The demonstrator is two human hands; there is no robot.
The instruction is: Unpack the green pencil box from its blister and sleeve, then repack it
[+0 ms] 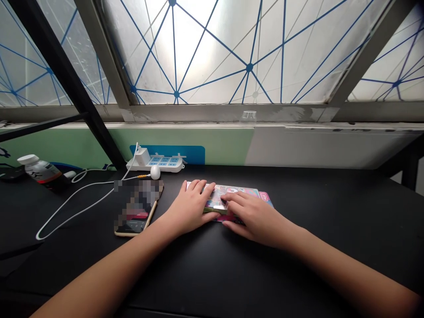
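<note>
A flat pastel-patterned pack (236,191) with a shiny top and a greenish front edge lies on the black desk (212,274). Under it, a pink printed flat piece (266,197) sticks out at the right and along the front. My left hand (192,207) holds the pack's left part, fingers spread over the top and thumb along the front edge. Over the right part is my right hand (256,216), its fingers bent onto the top and its thumb low at the front. A small dark spot shows by its index fingertip; what it is I cannot tell.
Left of my hands lies a phone (135,226), its screen partly blurred out. A white cable (71,201) loops beside it to a charger on a power strip (170,165). A white-capped bottle (41,172) stands far left. Behind are a black metal post (71,84) and a window.
</note>
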